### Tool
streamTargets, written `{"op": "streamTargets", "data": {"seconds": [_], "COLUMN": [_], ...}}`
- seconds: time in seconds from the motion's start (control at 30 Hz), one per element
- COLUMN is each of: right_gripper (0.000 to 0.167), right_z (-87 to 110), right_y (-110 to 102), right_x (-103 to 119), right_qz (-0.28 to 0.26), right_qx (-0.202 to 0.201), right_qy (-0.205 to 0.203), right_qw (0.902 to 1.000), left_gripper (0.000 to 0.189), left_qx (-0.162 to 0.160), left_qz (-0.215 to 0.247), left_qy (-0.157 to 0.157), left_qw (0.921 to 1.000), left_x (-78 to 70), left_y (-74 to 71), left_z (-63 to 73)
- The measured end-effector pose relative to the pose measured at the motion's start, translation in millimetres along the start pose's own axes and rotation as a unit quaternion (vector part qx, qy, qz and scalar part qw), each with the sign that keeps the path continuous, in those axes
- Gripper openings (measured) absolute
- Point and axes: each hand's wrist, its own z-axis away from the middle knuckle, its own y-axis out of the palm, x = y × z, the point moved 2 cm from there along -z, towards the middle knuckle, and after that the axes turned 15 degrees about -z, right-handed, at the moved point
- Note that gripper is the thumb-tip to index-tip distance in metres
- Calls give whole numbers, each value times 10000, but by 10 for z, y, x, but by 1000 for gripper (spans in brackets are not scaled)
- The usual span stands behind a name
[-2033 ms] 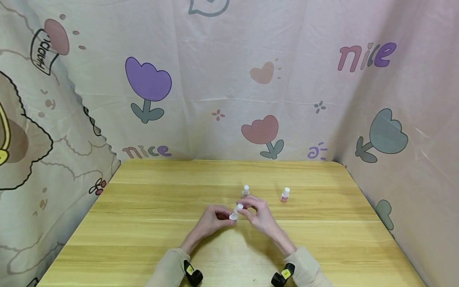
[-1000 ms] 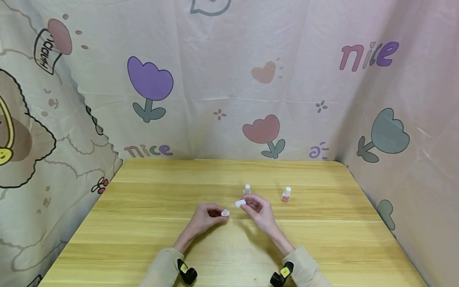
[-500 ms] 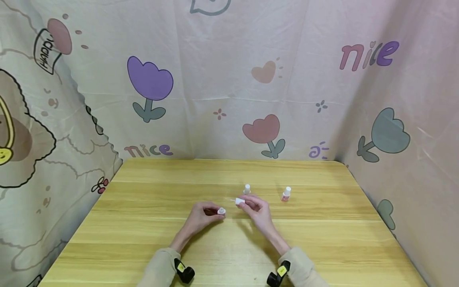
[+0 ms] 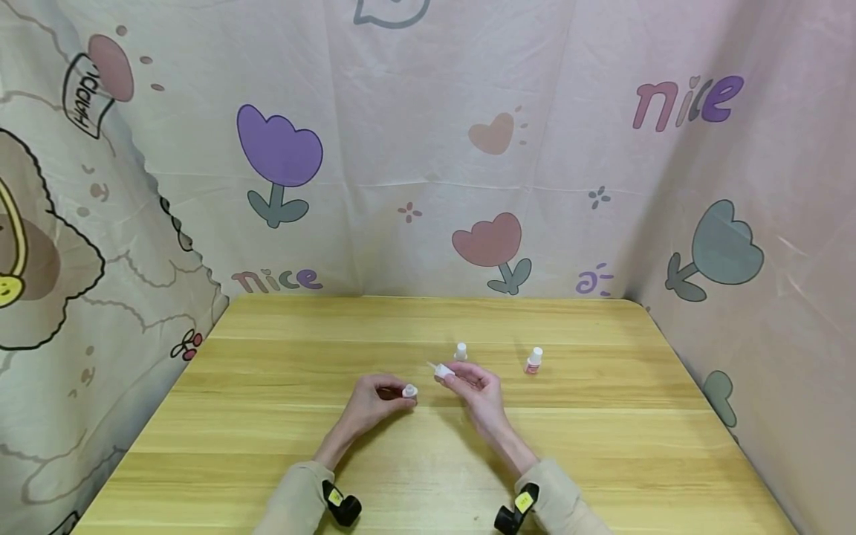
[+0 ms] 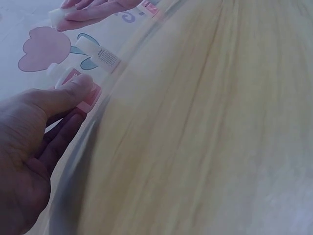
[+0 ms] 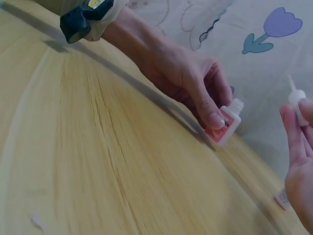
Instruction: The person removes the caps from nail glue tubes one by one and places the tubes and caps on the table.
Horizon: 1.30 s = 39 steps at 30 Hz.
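My left hand [image 4: 371, 401] pinches a small white bottle [image 6: 224, 128] with a pink label between thumb and fingers, low over the table. The bottle's neck is bare and points up, slightly tilted in the right wrist view. To its right, my right hand [image 4: 484, 397] holds a white cap [image 4: 443, 371] with a thin pale applicator stem [image 6: 292, 82] sticking out of it. In the head view the stem points left and up, apart from the bottle. In the left wrist view my left thumb covers part of the pink label.
Two capped small bottles stand farther back: one white bottle [image 4: 461, 353] just behind my right hand, and one pink-labelled bottle [image 4: 533, 361] to the right. The wooden table [image 4: 281, 357] meets a patterned cloth [image 4: 401, 148] at its back edge. A tiny pale scrap [image 6: 36, 222] lies on the table.
The cap with its stem has come out of the bottle. My left hand has moved left with the bottle, while the cap has tilted so its stem points up and left.
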Motion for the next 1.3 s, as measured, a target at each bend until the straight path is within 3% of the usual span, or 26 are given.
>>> {"op": "streamTargets", "data": {"seconds": [0.13,0.4,0.63,1.03,1.3], "right_gripper": [23,46,46,45,45], "right_z": [-10,-17,-20,-20,-37], "right_y": [5,31,57,11,-10], "right_x": [-19,-33,-34,-48,-67], "right_qz": [-210,297,377,498,703], "right_qx": [-45,-124,156,191,220], "right_qy": [138,613,933,1228,1168], "right_qw": [9997,9976,9948,9910,9904], "left_gripper": [18,18,19,19,20], "left_qx": [-35,-52,-44,-113,-82], "left_qz": [-33,-67,-157,-186,-23], "left_qy": [-34,33,-64,98,-183], "left_qw": [10000,10000,9998,9997,9998], "left_x": [-3,12,19,24,42], "left_y": [-8,-10,-22,-31,-66], "left_z": [-4,-3,9,13,6]}}
